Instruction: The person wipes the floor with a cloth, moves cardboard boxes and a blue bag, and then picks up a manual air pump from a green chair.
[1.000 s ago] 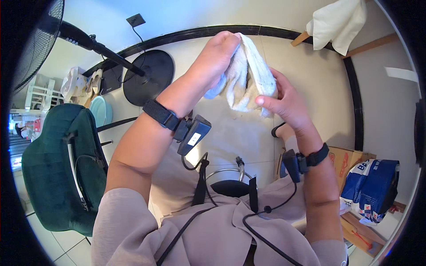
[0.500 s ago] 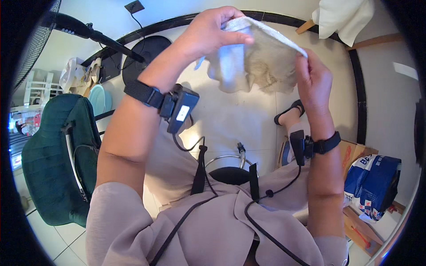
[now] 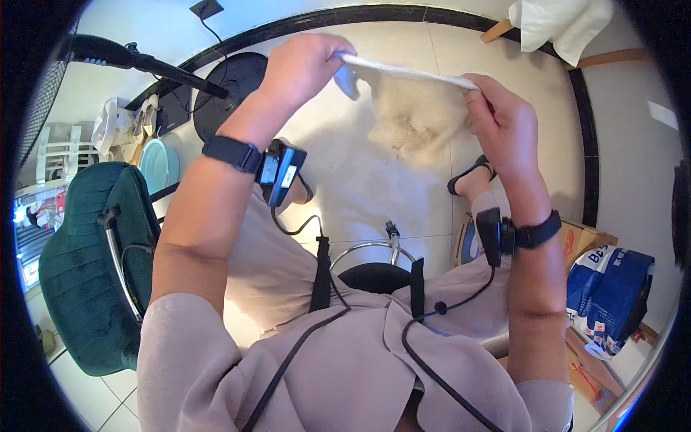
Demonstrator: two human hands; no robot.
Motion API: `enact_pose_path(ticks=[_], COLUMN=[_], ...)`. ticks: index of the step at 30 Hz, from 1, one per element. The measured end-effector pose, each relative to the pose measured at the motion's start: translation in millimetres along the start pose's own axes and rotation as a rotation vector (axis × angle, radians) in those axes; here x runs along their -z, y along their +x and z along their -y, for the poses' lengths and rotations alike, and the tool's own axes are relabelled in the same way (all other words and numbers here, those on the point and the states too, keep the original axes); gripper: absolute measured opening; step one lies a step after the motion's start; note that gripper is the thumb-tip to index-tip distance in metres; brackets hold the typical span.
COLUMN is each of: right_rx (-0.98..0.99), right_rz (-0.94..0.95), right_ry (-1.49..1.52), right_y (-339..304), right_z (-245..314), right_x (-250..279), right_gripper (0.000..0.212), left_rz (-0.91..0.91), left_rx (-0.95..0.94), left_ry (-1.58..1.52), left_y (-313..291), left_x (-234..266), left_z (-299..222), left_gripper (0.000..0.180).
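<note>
A thin whitish-beige cloth [image 3: 416, 111] hangs between my two hands, its white upper edge stretched nearly straight. The lower part looks brownish and crumpled, blurred by motion. My left hand [image 3: 306, 68] is closed on the cloth's left corner, and a small bluish flap of it hangs below the fingers. At the other end, my right hand [image 3: 505, 119] pinches the right corner between thumb and fingers. The cloth is in the air over the pale tiled floor, beyond my knees.
A green padded chair [image 3: 93, 266] stands at the left, with a light-blue basin [image 3: 158, 167] behind it. A black fan base [image 3: 230, 93] rests on the floor. Blue-and-white bag [image 3: 608, 299] and cardboard box [image 3: 576, 241] are at right. White cloth [image 3: 558, 29] hangs at the far right.
The cloth's upper edge went from slanting and bunched to nearly level and taut. My left hand moved nearer and to the left; the right hand stayed almost in place.
</note>
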State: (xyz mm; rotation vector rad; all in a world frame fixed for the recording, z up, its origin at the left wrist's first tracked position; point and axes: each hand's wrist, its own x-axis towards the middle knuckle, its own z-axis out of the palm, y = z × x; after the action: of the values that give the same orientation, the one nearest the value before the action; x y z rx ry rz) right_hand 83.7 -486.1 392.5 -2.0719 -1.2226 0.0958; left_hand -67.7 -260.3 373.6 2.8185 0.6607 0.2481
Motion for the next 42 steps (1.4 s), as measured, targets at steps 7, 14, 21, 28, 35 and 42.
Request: enact_pose_path(ticks=[7,14,21,28,35,42], right_rx=[0.072,0.094,0.037,0.0,-0.105,-0.086], right_rz=[0.016,0.032,0.128,-0.028,0.047,-0.153], right_ry=[0.138,-0.065,0.028,0.374,0.57,0.556], right_y=[-1.9,-1.3,-0.5,1.3,3.7,1.0], right_z=[8.7,2.9,8.8,-4.0,5.2,12.6], right_x=[-3.4,-10.4,-10.9,-16.0,-4.8,-1.7], right_gripper=[0.018,0.017,0.017,0.02,0.021,0.021], left_rz=[-0.115,0.003,0.033,0.043,0.114,-0.041], left_rx=[0.017,-0.137,-0.049,-0.142,-0.083,0.091], left_ry=[-0.491,-0.408,-0.499,-0.015,0.221,0.168], left_y=[2.7,2.6,-1.5,-2.5,-5.0,-1.6], left_x=[-3.6,-17.1,-0.1,-0.9,-13.6,21.8], left_z=[15.7,29.6,18.4,24.6,42.5,16.0], left_gripper=[0.019,0.019,0.017,0.018,0.025,0.023])
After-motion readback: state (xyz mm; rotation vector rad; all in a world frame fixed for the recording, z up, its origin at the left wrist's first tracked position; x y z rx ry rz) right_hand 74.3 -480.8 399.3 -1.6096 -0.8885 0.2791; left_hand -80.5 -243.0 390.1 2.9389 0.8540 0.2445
